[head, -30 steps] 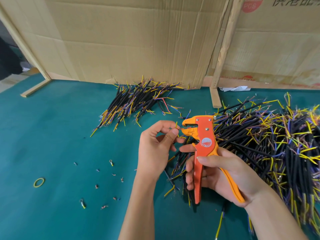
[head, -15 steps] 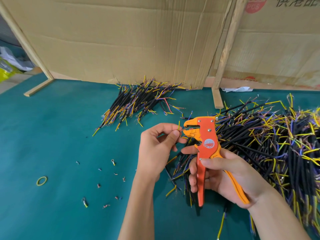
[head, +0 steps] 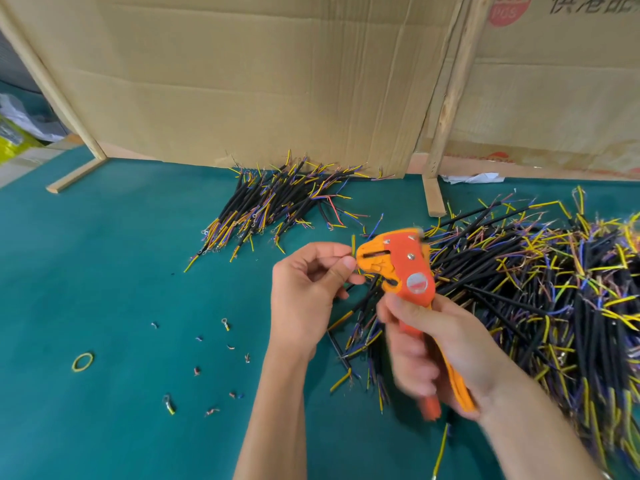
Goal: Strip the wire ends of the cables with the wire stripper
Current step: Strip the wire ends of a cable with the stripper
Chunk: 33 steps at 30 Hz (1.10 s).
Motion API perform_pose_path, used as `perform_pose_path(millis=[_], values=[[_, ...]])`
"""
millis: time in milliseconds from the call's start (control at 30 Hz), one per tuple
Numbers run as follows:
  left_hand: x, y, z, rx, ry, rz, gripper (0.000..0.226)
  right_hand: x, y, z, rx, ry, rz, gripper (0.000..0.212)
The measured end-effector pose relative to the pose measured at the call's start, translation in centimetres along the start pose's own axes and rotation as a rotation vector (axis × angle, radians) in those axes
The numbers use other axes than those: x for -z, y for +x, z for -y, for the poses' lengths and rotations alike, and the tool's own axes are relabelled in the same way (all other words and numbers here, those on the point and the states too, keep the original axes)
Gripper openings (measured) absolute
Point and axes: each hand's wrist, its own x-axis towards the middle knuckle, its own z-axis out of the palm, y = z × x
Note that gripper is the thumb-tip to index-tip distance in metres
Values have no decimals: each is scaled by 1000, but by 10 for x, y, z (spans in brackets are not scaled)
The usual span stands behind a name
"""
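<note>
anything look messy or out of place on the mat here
Small cut bits of wire and a yellow rubber band lie scattered loose on the green mat, left of the left hand. Likely stripping offcuts; nothing looks damaged.

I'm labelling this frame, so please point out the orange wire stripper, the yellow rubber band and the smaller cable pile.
orange wire stripper [head: 410, 268]: head view, on its orange head plate.
yellow rubber band [head: 82, 362]: head view, on the ring.
smaller cable pile [head: 273, 199]: head view, on its black cables.

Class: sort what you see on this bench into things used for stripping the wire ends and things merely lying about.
In use: wire stripper in right hand; yellow wire pinched by left hand; big cable heap; smaller cable pile.

Lying about: rubber band; scattered offcuts; crumpled paper.
</note>
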Motion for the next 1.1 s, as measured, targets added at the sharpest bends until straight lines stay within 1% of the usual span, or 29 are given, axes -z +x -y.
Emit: perform_pose_path(millis=[67, 100, 167, 200, 267, 333, 400, 500, 600, 667, 867, 933, 1033, 1100], values=[[-3, -1, 1, 16, 76, -6, 13, -2, 3, -1, 49, -16, -77, 37], [-5, -1, 2, 17, 129, -2, 16, -3, 3, -1, 60, -15, -87, 36], [-7, -1, 4, 5, 197, 0, 22, -2, 2, -2, 62, 34, -27, 30], [-7, 0, 4, -3, 213, -12, 24, -1, 1, -3, 65, 58, 20, 31], [-6, 1, 3, -18, 213, -43, 21, 3, -1, -2, 79, 69, 62, 42], [-4, 1, 1, -52, 195, -43, 12, 8, -1, 1, 117, 82, 41, 53], [-1, 1, 0, -90, 187, -39, 9, 14, -2, 5, 144, 116, -7, 61], [1, 2, 0, -107, 163, -58, 10, 23, -7, 11, 152, 125, -27, 63], [0, 2, -2, -114, 164, -39, 10, 27, -13, 15, 114, 70, 45, 62], [1, 2, -3, -121, 182, -8, 11, 28, -15, 16, 88, 29, 89, 66], [3, 0, -3, -116, 176, 56, 11, 32, -20, 20, 59, -28, 160, 70], [3, 0, -2, -113, 175, 72, 12, 31, -21, 20, 54, -37, 175, 66], [3, 0, -1, -109, 168, 74, 12, 26, -19, 18, 47, -20, 155, 42], [3, 0, -1, -112, 171, 72, 12, 22, -18, 17, 41, -26, 156, 36]])
